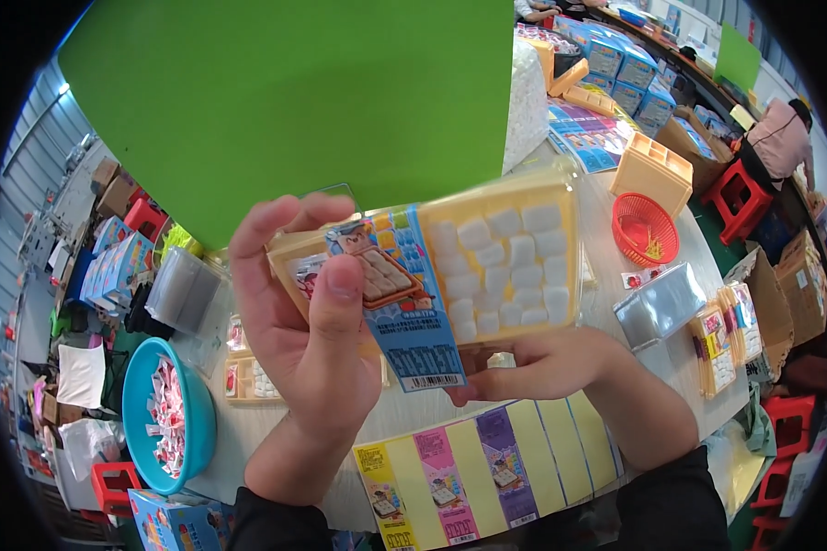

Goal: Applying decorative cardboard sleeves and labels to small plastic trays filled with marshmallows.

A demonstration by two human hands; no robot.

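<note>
Left hand [317, 354] and right hand [547, 363] grip a yellow rectangular plastic tray [574, 262]; uneven pressure could skew its blue paper band [412, 338].

Small print [420, 360] and a barcode [432, 380] mark the blue paper sleeve [409, 303] across the yellow plastic tray [572, 230]; below it, yellow, pink and purple strips [446, 487] bear illegible print.

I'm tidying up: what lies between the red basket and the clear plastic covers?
In the head view, a small packet lies between the red basket and the clear plastic covers.
</note>
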